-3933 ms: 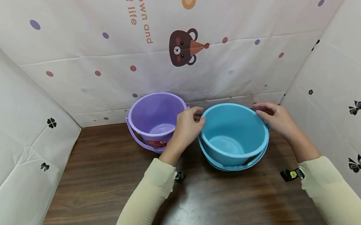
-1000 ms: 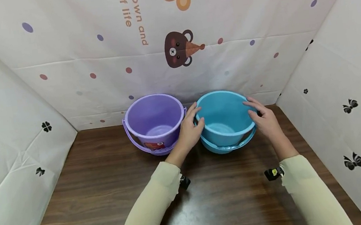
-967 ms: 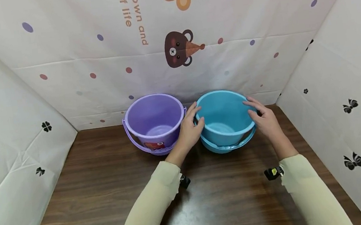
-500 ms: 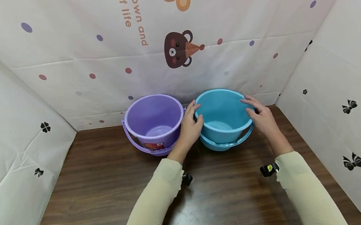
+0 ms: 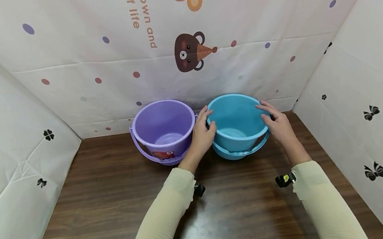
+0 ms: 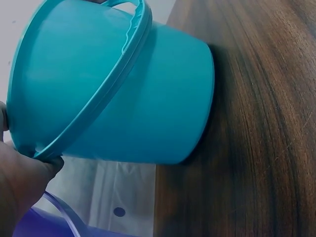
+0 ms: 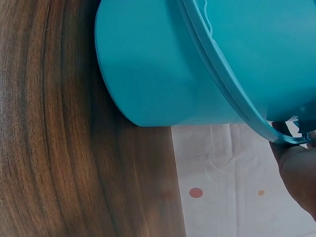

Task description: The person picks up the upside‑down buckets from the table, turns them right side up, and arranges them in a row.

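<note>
A blue bucket [image 5: 236,134] stands upright on the wooden table, close to the back wall, with its handle folded down in front. My left hand [image 5: 200,134] holds it at the left of its rim, by the handle joint. On the opposite side my right hand [image 5: 278,123] holds the rim, thumb toward me and fingers farther back. Both wrist views show the bucket's base down at the tabletop, and only parts of my hands at the rim. Just left of it is a purple bucket [image 5: 163,123] with a red label, partly hidden behind my left hand.
The wooden table [image 5: 116,208] runs toward me from a patterned cloth back wall [image 5: 103,98]. White cloth walls with black prints, left [image 5: 13,157] and right [image 5: 356,115], border it.
Since the oldest frame the blue bucket has moved back and slightly left, up beside the purple bucket, with both hands on its rim. Over the last half second almost nothing differs.
</note>
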Motion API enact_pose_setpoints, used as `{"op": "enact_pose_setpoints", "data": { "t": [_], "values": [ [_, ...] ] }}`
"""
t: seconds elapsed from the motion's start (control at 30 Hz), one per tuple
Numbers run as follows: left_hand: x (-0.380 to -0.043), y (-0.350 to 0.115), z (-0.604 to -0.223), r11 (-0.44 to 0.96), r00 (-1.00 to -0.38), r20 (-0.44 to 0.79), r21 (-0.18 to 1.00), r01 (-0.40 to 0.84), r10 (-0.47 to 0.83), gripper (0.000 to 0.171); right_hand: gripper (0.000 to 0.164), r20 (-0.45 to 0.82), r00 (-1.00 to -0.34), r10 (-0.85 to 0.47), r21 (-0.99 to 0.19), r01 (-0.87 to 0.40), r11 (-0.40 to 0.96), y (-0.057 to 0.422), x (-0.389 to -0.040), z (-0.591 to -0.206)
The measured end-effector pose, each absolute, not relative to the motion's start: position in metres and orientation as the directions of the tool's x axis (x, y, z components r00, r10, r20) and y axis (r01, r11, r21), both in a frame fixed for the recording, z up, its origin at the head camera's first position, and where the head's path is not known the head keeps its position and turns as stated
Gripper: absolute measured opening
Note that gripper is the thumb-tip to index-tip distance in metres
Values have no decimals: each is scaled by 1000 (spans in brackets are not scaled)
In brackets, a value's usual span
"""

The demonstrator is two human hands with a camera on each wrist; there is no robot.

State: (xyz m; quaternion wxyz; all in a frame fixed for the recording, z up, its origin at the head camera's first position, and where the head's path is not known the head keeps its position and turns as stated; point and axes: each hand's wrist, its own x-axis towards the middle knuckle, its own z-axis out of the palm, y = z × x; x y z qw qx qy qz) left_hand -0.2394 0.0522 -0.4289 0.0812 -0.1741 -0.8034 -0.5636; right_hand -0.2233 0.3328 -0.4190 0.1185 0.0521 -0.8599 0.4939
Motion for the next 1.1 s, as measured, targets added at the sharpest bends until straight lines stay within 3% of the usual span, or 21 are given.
{"op": "enact_pose_setpoints", "data": {
  "t": [0.63,1.1],
  "values": [
    [-239,55,-430,278,-930,316,891,358,186,51,42,199,-980,9,-837,-165,521,337,-224,-417],
    [-238,58,-428,248,-927,332,896,368,178,55,46,256,-966,28,-841,-209,499,334,-225,-418]
  ]
}}
